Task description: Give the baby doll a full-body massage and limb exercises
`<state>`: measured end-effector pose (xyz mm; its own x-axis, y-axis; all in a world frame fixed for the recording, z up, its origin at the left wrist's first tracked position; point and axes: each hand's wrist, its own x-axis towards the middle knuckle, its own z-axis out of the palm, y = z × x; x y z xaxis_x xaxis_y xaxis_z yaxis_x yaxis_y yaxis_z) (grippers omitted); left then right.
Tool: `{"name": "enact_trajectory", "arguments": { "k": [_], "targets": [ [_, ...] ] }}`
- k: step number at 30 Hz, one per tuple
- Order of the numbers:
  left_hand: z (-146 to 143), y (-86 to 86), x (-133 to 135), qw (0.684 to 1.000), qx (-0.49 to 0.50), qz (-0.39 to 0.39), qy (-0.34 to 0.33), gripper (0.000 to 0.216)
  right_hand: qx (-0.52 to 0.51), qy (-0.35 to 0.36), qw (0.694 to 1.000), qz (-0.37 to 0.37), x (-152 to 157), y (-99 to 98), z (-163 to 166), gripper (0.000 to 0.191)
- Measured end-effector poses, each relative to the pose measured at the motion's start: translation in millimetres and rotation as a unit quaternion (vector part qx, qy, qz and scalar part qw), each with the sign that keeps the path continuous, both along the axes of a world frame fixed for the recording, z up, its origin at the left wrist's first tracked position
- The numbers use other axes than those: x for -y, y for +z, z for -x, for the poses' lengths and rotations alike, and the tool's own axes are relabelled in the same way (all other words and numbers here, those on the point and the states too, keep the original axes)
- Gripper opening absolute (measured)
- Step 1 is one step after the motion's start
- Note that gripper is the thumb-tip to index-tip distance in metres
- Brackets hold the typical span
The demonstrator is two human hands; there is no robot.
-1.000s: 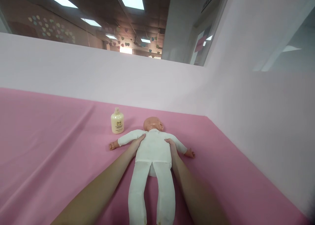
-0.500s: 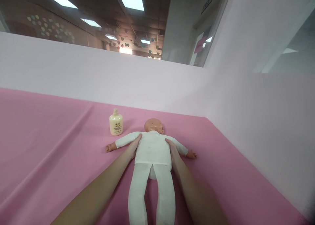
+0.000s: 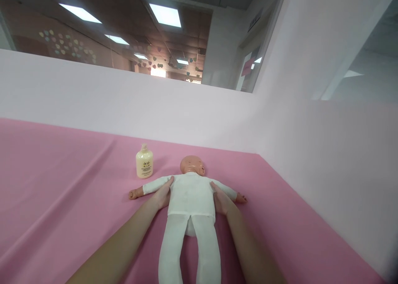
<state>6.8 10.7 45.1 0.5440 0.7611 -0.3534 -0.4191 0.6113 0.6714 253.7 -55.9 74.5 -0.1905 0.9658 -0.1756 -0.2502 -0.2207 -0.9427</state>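
A baby doll [image 3: 191,195] with a white cloth body lies stretched out on the pink sheet, its bare head toward the wall and turned to the right. Both its arms spread sideways. My left hand [image 3: 164,194] clasps the left side of the torso below the armpit, thumb on top near the shoulder. On the opposite side my right hand [image 3: 220,199] holds the torso the same way. The fingers of both hands are largely hidden beside or beneath the doll. A cream pump bottle [image 3: 144,163] stands upright just beyond the doll's left-side arm.
The pink sheet [image 3: 68,176] covers the surface, with a long crease at left. A white wall [image 3: 124,105] with a window [image 3: 124,31] rises behind, and another white wall [image 3: 317,151] borders the right side.
The camera has tilted up slightly, so everything sits lower in view. My right hand has shifted a little outward along the doll's side. The doll and bottle stay in place.
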Motion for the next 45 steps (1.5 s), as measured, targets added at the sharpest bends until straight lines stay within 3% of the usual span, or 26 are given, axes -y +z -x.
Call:
{"name": "enact_trajectory", "arguments": {
  "k": [4, 10, 14, 19, 25, 45],
  "targets": [
    [8.7, -2.2, -1.0, 0.998, 0.002, -0.031, -0.046, 0.066, -0.016, 0.073, 0.994, 0.076, 7.1, -8.5, -13.1, 0.053],
    [16.3, 4.1, 9.2, 0.992, -0.025, -0.092, -0.084, 0.055, -0.014, 0.104, 0.994, 0.038, 2.3, -20.0, -19.0, 0.05],
    [17.6, 5.8, 12.6, 0.988, -0.042, -0.109, -0.101, 0.042, -0.01, 0.109, 0.994, 0.029, 3.5, -16.2, -16.4, 0.052],
    [17.7, -3.7, 6.3, 0.98, -0.026, -0.149, -0.129, 0.039, -0.001, 0.104, 0.994, 0.032, 6.2, -9.8, -11.9, 0.052],
    [17.9, -13.3, 0.6, 0.979, -0.014, -0.153, -0.132, 0.046, -0.004, 0.104, 0.994, 0.044, 4.7, -8.5, -11.2, 0.048],
    [18.0, -13.3, 0.2, 0.986, -0.016, -0.123, -0.112, 0.053, -0.009, 0.085, 0.994, 0.064, 2.3, -12.6, -11.5, 0.041]
  ]
}}
